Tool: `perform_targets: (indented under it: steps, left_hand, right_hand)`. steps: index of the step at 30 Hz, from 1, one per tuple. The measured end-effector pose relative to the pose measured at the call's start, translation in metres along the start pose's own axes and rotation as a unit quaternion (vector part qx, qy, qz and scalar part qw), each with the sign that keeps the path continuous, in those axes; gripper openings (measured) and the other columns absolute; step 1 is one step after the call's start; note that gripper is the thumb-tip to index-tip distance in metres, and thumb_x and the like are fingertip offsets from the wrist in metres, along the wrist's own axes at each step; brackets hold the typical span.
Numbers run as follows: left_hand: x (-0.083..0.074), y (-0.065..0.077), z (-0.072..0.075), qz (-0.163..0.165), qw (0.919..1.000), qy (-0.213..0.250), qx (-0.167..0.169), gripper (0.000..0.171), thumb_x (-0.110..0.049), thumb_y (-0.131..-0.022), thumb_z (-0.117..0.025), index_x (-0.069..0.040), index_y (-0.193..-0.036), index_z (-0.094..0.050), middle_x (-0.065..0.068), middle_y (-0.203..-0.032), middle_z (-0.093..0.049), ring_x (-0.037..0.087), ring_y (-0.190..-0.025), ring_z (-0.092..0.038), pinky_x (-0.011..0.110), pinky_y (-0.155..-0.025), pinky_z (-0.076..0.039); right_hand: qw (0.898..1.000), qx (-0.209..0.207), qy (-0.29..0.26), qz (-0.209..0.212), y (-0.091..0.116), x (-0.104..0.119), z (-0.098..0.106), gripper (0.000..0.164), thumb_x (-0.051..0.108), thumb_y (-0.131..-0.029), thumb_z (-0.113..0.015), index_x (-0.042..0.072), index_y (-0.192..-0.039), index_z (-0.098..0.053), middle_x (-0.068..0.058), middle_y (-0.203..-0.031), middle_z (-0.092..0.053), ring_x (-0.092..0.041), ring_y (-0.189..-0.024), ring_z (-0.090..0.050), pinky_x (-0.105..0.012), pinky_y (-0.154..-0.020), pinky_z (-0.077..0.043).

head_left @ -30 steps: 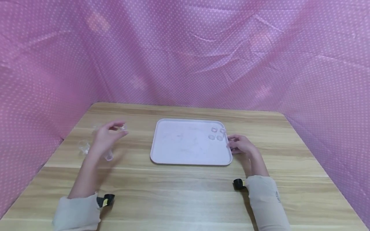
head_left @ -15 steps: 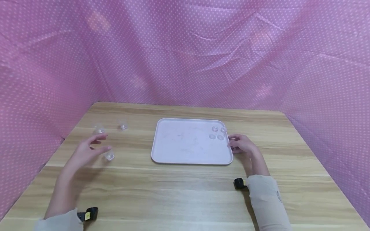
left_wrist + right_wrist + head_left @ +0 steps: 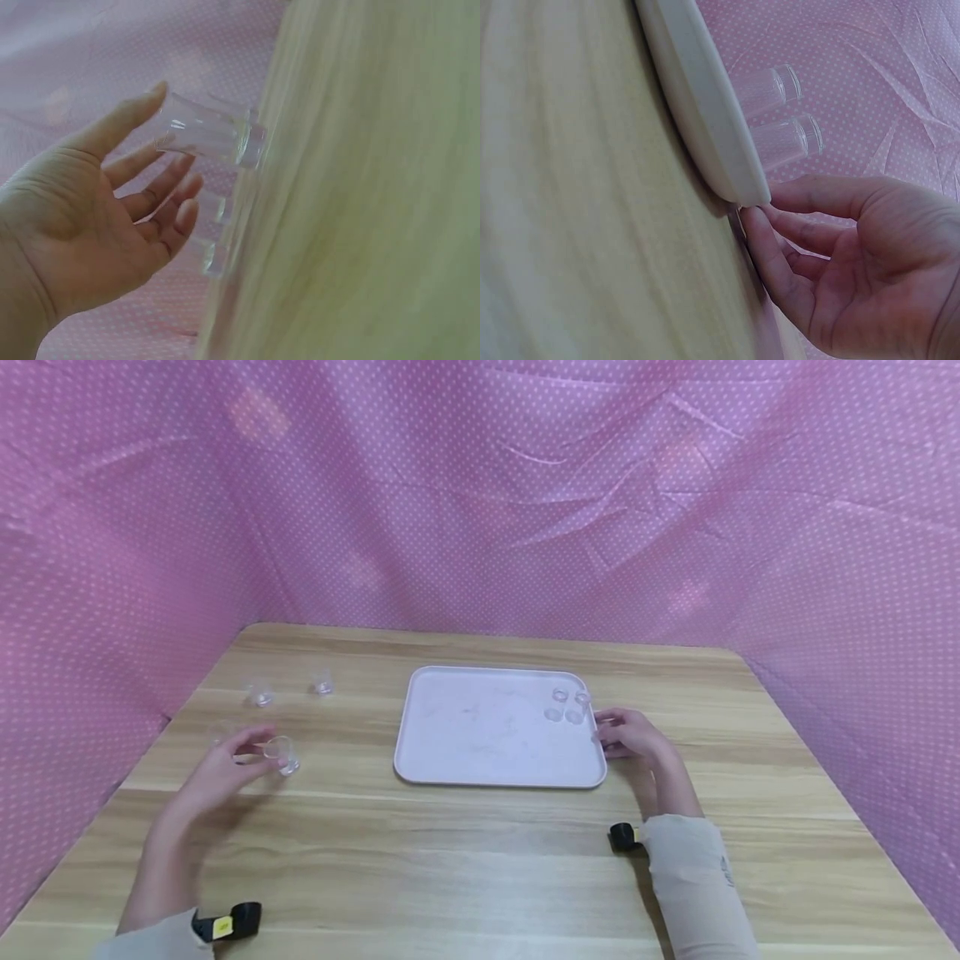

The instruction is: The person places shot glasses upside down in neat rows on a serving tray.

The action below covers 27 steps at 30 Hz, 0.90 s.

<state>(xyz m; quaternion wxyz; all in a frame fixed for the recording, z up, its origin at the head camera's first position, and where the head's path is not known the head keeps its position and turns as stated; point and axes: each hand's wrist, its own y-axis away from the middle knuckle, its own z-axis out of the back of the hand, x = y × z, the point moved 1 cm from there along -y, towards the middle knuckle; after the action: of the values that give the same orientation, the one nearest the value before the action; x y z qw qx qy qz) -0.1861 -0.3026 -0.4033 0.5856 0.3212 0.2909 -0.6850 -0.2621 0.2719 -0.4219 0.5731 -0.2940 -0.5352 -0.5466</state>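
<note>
Tabletop [image 3: 450, 860]. Tray [image 3: 480, 735], central; your right hand [image 3: 628, 735] pinches its three-o'clock edge. Your left hand [image 3: 223, 767]: moved from ten-o'clock glass [image 3: 323, 687], now pinching nine-o'clock glass [image 3: 202, 135], upright, by the rim; work has apparently passed there. Inverted glasses [image 3: 780, 142]: two, tray's two-o'clock corner.

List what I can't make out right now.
Head: the lower part of the glass behind the left hand, hidden by that hand.
Left wrist: whether that hand grips the nearest glass; clear walls blur the contact.
Right wrist: the lower ends of two glasses, hidden by the white tray.
Head: right sleeve's end, cut by bottom edge.
</note>
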Motion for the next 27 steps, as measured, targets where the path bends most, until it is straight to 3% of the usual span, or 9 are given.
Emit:
perform_targets:
  steps: [3, 7, 10, 16, 19, 27]
  left_hand:
    - [0.006, 0.000, -0.005, 0.004, 0.9999, 0.016, -0.005, 0.065, -0.026, -0.087, -0.064, 0.005, -0.135, -0.035, 0.025, -0.122, -0.044, 0.035, -0.107, -0.043, 0.048, -0.086, -0.038]
    - [0.013, 0.001, -0.011, 0.041, 0.9967, 0.070, 0.000, 0.069, -0.029, -0.085, -0.066, 0.003, -0.137, -0.034, 0.023, -0.124, -0.043, 0.029, -0.107, -0.042, 0.043, -0.088, -0.036]
    - [0.019, 0.000, -0.015, 0.063, 0.9944, 0.085, 0.000, 0.071, -0.031, -0.085, -0.066, 0.003, -0.137, -0.033, 0.023, -0.124, -0.044, 0.021, -0.104, -0.044, 0.038, -0.088, -0.035]
    - [0.027, 0.000, -0.020, 0.040, 0.9970, 0.065, -0.016, 0.065, -0.024, -0.084, -0.067, 0.005, -0.135, -0.037, 0.022, -0.115, -0.049, 0.012, -0.094, -0.047, 0.023, -0.081, -0.038]
    - [0.031, 0.001, -0.022, 0.027, 0.9973, 0.065, -0.021, 0.063, -0.021, -0.082, -0.069, 0.004, -0.132, -0.040, 0.020, -0.111, -0.050, 0.012, -0.092, -0.047, 0.021, -0.077, -0.039]
    - [0.034, -0.001, -0.025, -0.008, 0.9988, 0.011, -0.047, 0.056, -0.019, -0.081, -0.071, 0.004, -0.127, -0.047, 0.015, -0.100, -0.055, 0.013, -0.086, -0.048, 0.021, -0.071, -0.041]
  right_hand:
    - [1.000, -0.011, 0.004, -0.012, -0.001, 0.000, -0.002, 0.052, 0.003, -0.083, -0.060, -0.011, -0.128, -0.040, -0.022, -0.106, -0.056, -0.019, -0.082, -0.060, -0.033, -0.073, -0.052]
    - [0.999, -0.028, 0.013, -0.034, -0.004, -0.001, -0.003, 0.052, 0.000, -0.085, -0.056, -0.010, -0.132, -0.036, -0.025, -0.113, -0.052, -0.018, -0.083, -0.059, -0.034, -0.075, -0.052]
    - [0.999, -0.030, 0.016, -0.037, -0.005, -0.001, -0.002, 0.052, -0.001, -0.086, -0.056, -0.011, -0.133, -0.034, -0.025, -0.114, -0.052, -0.017, -0.082, -0.059, -0.034, -0.075, -0.052]
    - [0.999, -0.027, 0.021, -0.037, -0.004, -0.001, -0.002, 0.051, 0.000, -0.087, -0.055, -0.010, -0.133, -0.035, -0.026, -0.115, -0.052, -0.018, -0.084, -0.060, -0.034, -0.075, -0.052]
    - [0.999, -0.027, 0.024, -0.039, -0.004, -0.001, -0.002, 0.051, 0.000, -0.087, -0.055, -0.010, -0.133, -0.035, -0.027, -0.117, -0.051, -0.019, -0.085, -0.059, -0.034, -0.076, -0.052]
    - [0.998, -0.025, 0.031, -0.042, -0.003, 0.001, -0.004, 0.052, 0.001, -0.087, -0.055, -0.010, -0.134, -0.035, -0.027, -0.118, -0.051, -0.019, -0.085, -0.060, -0.035, -0.077, -0.051]
